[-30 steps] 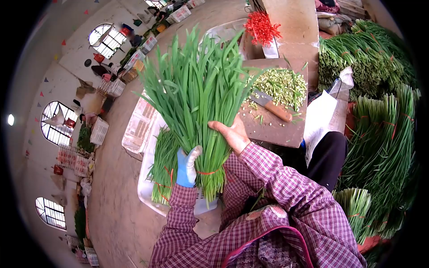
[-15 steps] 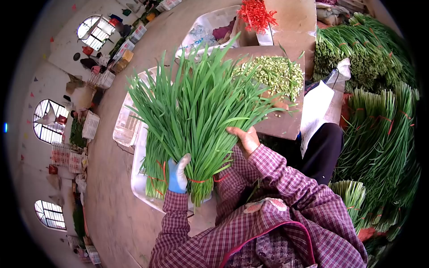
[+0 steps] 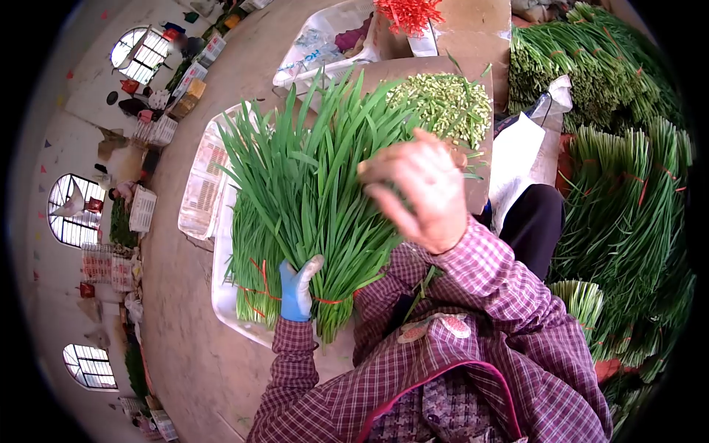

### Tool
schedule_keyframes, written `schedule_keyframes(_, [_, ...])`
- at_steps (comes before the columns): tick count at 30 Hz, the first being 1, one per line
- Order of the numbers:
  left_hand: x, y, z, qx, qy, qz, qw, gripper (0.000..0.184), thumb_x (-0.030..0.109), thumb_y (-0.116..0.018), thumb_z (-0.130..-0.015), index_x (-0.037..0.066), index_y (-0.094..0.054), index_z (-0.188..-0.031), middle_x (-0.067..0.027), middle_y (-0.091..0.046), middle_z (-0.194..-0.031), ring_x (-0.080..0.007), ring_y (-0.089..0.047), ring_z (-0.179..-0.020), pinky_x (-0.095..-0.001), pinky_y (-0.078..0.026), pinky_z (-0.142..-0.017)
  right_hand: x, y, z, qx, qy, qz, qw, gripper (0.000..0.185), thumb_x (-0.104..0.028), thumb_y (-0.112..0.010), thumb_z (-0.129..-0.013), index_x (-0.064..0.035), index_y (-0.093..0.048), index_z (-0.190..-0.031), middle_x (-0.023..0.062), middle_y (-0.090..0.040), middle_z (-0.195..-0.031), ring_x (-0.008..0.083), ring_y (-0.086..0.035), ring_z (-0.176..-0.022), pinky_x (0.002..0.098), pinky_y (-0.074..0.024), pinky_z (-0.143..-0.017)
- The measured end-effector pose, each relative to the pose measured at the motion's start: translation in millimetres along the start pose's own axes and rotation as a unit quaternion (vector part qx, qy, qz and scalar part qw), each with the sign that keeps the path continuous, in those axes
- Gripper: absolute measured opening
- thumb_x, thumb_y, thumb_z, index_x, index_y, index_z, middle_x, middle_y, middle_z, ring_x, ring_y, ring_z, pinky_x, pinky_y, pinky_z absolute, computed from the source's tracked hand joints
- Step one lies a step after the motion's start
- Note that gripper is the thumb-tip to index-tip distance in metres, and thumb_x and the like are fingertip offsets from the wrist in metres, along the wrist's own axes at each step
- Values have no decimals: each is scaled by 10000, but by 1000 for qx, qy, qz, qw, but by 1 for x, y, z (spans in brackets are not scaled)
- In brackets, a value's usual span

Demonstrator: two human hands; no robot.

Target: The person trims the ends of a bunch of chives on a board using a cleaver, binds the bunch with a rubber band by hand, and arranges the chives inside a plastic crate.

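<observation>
My left hand (image 3: 297, 289), in a blue and white glove, is closed around the lower part of a large bunch of garlic chives (image 3: 317, 184). A red tie (image 3: 328, 301) circles the stems near the cut ends, and the leaves fan out upward. Bare and blurred by motion, my right hand (image 3: 421, 190) is raised over the right side of the leaves, thumb apart from the bent fingers, with nothing visible in it. Beside the held bunch, another tied bunch (image 3: 247, 251) lies in a white crate (image 3: 221, 299).
Cut stem pieces (image 3: 450, 107) lie on a brown board (image 3: 478, 164). Red ties (image 3: 410, 13) are heaped behind it, near a white bin (image 3: 284, 72) holding plastic bags. Piled chive bunches (image 3: 620, 199) line the right side. Another white crate (image 3: 198, 199) stands at left.
My right hand has lifted off the right side of the bunch and come up over the leaves. My left hand keeps its hold. The view has shifted slightly.
</observation>
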State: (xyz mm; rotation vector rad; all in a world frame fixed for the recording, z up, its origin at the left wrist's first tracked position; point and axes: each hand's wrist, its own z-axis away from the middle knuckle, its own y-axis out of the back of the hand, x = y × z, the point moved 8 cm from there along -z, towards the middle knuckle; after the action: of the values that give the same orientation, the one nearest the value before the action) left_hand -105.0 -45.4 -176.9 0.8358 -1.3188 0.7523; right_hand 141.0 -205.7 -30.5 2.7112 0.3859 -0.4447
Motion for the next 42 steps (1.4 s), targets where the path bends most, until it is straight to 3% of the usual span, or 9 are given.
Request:
schedule_keyframes(6, [5,-4,9,36,-4,2,999,498,189,-678,-803,-44,-511,-1211,-115,-622,-1077,-185,-627,-951,-320,-513,-888,22,-57,14,-68,-60,55,994,152,-168,-680,-772,-86,-563,-822,69,-540,-745,267,-576,-773,419,-439,-869])
schedule_keyframes(19, [-12,5,2,-8,-2,-10,1000,502,174,-673,-811,-35,-492,-1230,-114,-627,-1064,-186,-640,-939,-320,-530,-876,43,-76,14,-160,-181,-17,970,188,-236,-706,-761,-89,-604,-822,58,-584,-738,278,-594,-803,398,-400,-779])
schedule_keyframes(26, [0,-3,1,-3,4,-8,1000,451,149,-678,-808,-54,-524,-1180,-115,-642,-1028,-182,-658,-892,-310,-541,-848,44,-74,26,-38,-129,8,991,155,-234,-689,-782,-115,-607,-839,76,-547,-782,271,-570,-818,398,-398,-798])
schedule_keyframes(30, [1,-1,0,-19,2,-8,1000,428,112,-675,-808,-63,-527,-1170,-122,-652,-1007,-185,-664,-885,-312,-541,-848,110,-35,25,94,-324,-88,937,219,-264,-607,-907,-62,-589,-821,55,-594,-757,161,-550,-677,345,-445,-622])
schedule_keyframes(32, [-4,0,-2,-31,5,-15,999,417,99,-676,-809,-70,-529,-1160,-130,-654,-1011,-186,-666,-888,-313,-542,-847,111,-4,13,122,-294,-168,933,253,-260,-600,-922,-25,-627,-833,45,-590,-714,128,-524,-646,293,-437,-602])
schedule_keyframes(34, [0,0,1,2,-10,9,1000,415,98,-669,-811,-60,-532,-1170,-130,-651,-1019,-183,-662,-898,-309,-540,-850,106,6,20,7,-424,-294,857,255,-234,-613,-927,-21,-650,-793,40,-578,-629,115,-504,-565,263,-423,-554])
schedule_keyframes(38, [-8,2,-6,-4,2,6,1000,433,118,-673,-804,-48,-535,-1179,-113,-653,-1009,-177,-658,-902,-304,-536,-856,26,8,-4,-95,-95,-51,990,262,-327,-713,-818,-130,-647,-978,5,-630,-867,181,-604,-873,383,-465,-837])
schedule_keyframes(41, [2,-2,-8,-12,-12,-17,1000,463,127,-674,-797,-37,-526,-1204,-109,-647,-1037,-180,-655,-914,-310,-535,-868,-7,-45,15,-188,19,24,982,488,-426,-728,-724,-217,-570,-1136,2,-521,-1171,230,-478,-1168,590,-303,-1066])
schedule_keyframes(42, [5,1,-9,-12,-18,-20,1000,480,130,-671,-796,-33,-518,-1220,-112,-640,-1069,-185,-651,-930,-315,-533,-876,0,-63,33,-190,41,50,980,463,-484,-689,-749,-193,-599,-1098,10,-552,-1073,230,-517,-1072,582,-304,-1069])
